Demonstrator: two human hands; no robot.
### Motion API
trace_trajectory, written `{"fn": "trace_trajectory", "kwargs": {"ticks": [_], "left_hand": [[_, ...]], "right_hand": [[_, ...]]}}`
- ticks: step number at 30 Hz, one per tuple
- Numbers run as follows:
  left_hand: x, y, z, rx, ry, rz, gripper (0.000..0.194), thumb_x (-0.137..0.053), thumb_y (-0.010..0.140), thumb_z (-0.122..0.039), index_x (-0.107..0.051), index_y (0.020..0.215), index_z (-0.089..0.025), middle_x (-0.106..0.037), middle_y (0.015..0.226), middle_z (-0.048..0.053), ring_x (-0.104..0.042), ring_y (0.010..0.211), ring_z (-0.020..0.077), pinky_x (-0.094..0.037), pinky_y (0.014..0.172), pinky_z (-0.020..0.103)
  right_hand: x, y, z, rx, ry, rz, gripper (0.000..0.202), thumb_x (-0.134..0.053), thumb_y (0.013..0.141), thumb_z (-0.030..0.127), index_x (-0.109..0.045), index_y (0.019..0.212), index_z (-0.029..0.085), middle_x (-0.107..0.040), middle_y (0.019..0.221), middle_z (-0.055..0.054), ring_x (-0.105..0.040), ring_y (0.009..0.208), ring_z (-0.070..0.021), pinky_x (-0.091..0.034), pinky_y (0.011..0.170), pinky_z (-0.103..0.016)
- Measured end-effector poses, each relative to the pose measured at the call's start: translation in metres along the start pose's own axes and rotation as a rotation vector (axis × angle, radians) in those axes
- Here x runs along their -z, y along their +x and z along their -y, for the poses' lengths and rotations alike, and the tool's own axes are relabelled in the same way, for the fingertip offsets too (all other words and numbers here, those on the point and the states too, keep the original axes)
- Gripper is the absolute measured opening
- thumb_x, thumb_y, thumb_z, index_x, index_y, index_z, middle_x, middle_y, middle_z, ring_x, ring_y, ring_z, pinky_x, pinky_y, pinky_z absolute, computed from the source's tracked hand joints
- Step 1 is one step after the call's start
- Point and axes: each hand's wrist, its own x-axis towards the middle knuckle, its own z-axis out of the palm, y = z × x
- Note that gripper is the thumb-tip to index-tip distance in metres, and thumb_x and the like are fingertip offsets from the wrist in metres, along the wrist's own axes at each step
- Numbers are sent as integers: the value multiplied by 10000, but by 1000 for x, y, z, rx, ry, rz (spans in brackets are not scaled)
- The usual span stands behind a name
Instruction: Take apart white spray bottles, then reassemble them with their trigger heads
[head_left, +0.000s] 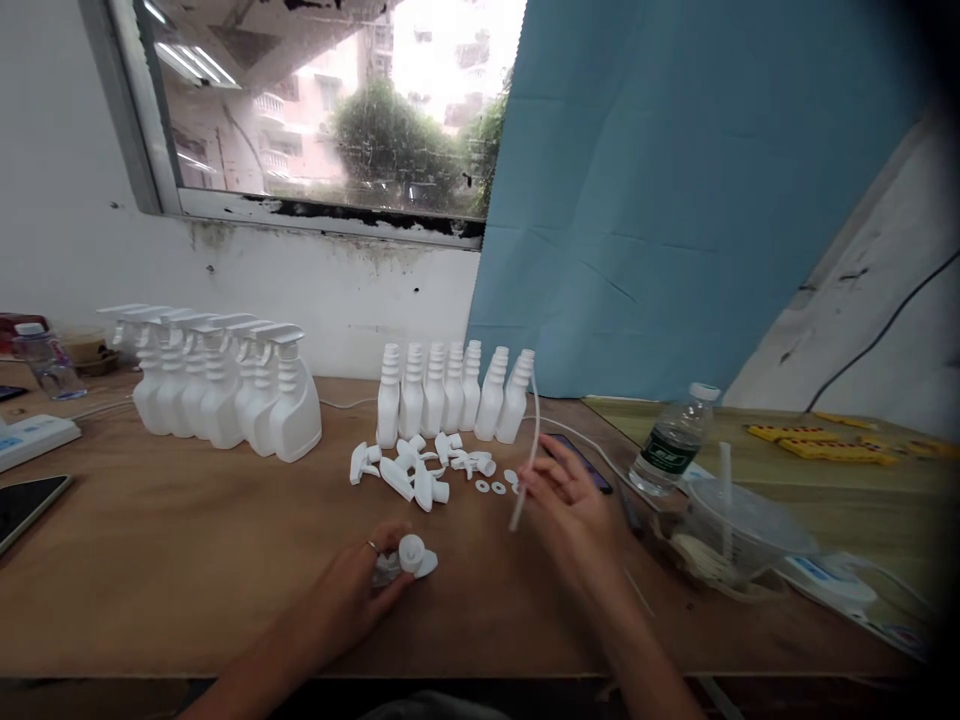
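Note:
My left hand [379, 578] is closed around a white trigger spray head [412, 553], its round collar facing up towards me. To the right, my right hand [568, 495] pinches a thin white dip tube [532, 440] that stands nearly upright. Several loose trigger spray heads [424, 480] lie in a heap beyond my left hand. Small white washers [498, 488] lie flat beside my right fingertips. Behind them stands a row of white bottles [454, 390] without spray heads. At the left, a group of white bottles [296, 415] has trigger heads on top.
Right of my right hand stand a water bottle [671, 440] and a lidded plastic bowl [750, 525] with a straw. A dark phone [581, 460] lies behind that hand. Another phone [30, 508] and a power strip [37, 440] are at the left. Yellow pieces [832, 448] lie far right.

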Motion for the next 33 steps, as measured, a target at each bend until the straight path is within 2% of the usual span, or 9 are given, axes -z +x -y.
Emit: {"fn": "trace_trajectory", "kwargs": {"ticks": [2, 4, 7, 10, 13, 16, 21, 33], "left_hand": [[1, 0, 0, -18, -23, -3, 362, -532, 881, -380, -552, 1217, -247, -696, 1099, 26, -659, 962, 212, -499, 849, 289], [2, 0, -1, -37, -36, -10, 321, -531, 882, -364, -580, 1175, -243, -699, 1094, 21, -658, 955, 205, -499, 846, 280], [2, 0, -2, -46, -46, -15, 319, -524, 884, -313, -565, 1190, -234, -699, 1088, 15, -657, 949, 193, -494, 851, 270], [2, 0, -3, -65, -54, -5, 327, -529, 873, -282, -549, 1195, -228, -693, 1112, 21, -653, 975, 192, -489, 865, 269], [3, 0, -4, -87, -63, 11, 324, -527, 876, -292, -543, 1195, -237, -688, 1126, 23, -651, 982, 193, -485, 881, 276], [5, 0, -5, -84, -56, 13, 321, -520, 887, -311, -543, 1198, -238, -692, 1107, 29, -655, 961, 198, -483, 884, 289], [5, 1, -5, -65, -62, 15, 302, -535, 878, -310, -558, 1169, -232, -701, 1074, 18, -658, 949, 206, -484, 850, 272], [4, 0, -2, -75, -81, 7, 258, -531, 885, -293, -570, 1131, -227, -699, 1051, 6, -653, 929, 193, -469, 815, 255]], "right_hand": [[-33, -8, 1, -29, 200, 136, 321, -744, 751, 353, -635, 1019, 216, -615, 816, -10, -580, 779, -162, -464, 733, -287], [-61, -14, -2, -95, 430, 277, 165, -670, 826, 343, -628, 933, 224, -555, 774, 13, -549, 676, -127, -449, 673, -279], [-92, -21, -11, -271, 651, 452, 115, -637, 850, 295, -590, 924, 222, -478, 720, 40, -395, 519, -60, -350, 534, -215], [-107, -26, -21, -415, 740, 546, 195, -655, 817, 320, -528, 758, 184, -390, 628, 58, -288, 491, -56, -249, 466, -184], [-111, -28, -30, -435, 736, 516, 420, -652, 806, 379, -357, 574, 190, -260, 526, 83, -176, 448, -58, -146, 405, -189], [-110, -30, -35, -452, 684, 487, 522, -661, 792, 432, -266, 534, 209, -188, 477, 100, -114, 421, -54, -92, 381, -201], [-112, -32, -43, -434, 626, 482, 563, -660, 779, 521, -271, 514, 212, -182, 467, 104, -124, 413, -50, -102, 381, -206], [-113, -34, -45, -357, 578, 524, 530, -650, 807, 492, -308, 518, 209, -206, 476, 102, -157, 407, -49, -121, 369, -200]]}}
